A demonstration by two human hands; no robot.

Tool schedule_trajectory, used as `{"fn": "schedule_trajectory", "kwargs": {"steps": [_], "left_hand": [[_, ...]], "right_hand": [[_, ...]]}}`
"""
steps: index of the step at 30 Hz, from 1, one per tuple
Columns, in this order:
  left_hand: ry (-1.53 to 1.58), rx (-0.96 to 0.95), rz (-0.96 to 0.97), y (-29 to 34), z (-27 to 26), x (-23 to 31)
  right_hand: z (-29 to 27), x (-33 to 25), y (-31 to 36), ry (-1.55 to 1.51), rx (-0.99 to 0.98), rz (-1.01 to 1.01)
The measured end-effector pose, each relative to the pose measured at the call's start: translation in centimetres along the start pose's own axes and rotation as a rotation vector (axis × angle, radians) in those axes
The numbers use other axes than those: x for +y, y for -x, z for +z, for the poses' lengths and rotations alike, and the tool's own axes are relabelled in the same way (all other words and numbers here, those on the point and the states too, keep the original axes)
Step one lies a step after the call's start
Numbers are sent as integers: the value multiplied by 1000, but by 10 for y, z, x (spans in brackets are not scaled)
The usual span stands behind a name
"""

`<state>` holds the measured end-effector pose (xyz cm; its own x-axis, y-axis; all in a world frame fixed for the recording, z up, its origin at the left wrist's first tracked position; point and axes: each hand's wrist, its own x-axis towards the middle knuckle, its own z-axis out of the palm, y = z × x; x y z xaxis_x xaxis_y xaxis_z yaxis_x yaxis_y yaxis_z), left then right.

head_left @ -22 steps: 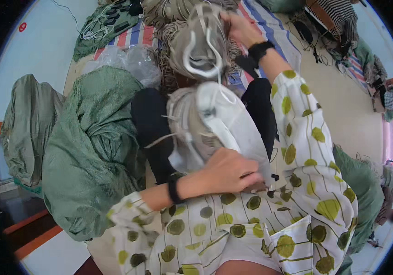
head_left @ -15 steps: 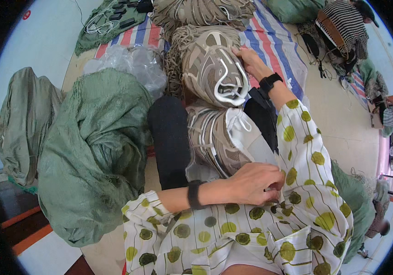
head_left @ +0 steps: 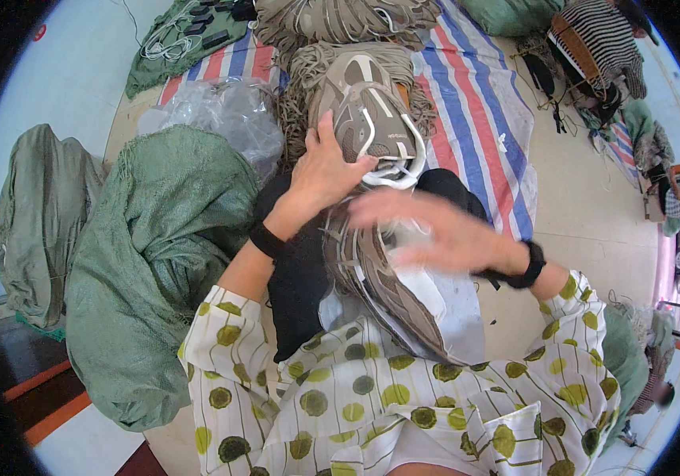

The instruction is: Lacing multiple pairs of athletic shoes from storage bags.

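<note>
My left hand [head_left: 326, 169] rests against the left edge of a beige-brown shoe upper [head_left: 373, 131], fingers spread. This upper has white trim and lies at the near end of a stack of similar pieces with trailing laces. My right hand [head_left: 439, 230] is blurred by motion; its fingers look stretched out, with the thumb apart. Below it, a second group of brown shoe uppers [head_left: 380, 278] with white lining [head_left: 422, 292] lies across my lap. The right hand partly hides their upper end, and I cannot tell whether it touches them.
A large green woven sack [head_left: 161, 270] stands at my left, with clear plastic bags [head_left: 213, 119] behind it. Ahead, a bundle of uppers [head_left: 348, 17] lies on a striped sheet [head_left: 475, 103]. Another person in a striped top [head_left: 600, 44] is at the far right.
My left hand has moved up from my lap to the far shoe upper. My right hand has left that upper's right edge and come down over the lap pieces.
</note>
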<state>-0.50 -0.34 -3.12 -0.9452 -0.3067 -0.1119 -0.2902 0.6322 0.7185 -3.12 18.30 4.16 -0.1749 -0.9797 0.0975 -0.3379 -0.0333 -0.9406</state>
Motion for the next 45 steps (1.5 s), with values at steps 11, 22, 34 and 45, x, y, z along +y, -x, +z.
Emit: {"fn": "schedule_trajectory", "kwargs": {"steps": [11,22,34,45], "left_hand": [[-67,-100,355,-16,-18,-51],[-157,-79,312,-15,-6,-47],[-29,-35,331,2,-1,-51],[-518,71,163,25,-12,-36]], "right_hand": [[23,13,85,504,-163,28],[0,51,73,200,380,469],[-47,87,10,926,400,478],[-30,64,8,1068,490,323]]}}
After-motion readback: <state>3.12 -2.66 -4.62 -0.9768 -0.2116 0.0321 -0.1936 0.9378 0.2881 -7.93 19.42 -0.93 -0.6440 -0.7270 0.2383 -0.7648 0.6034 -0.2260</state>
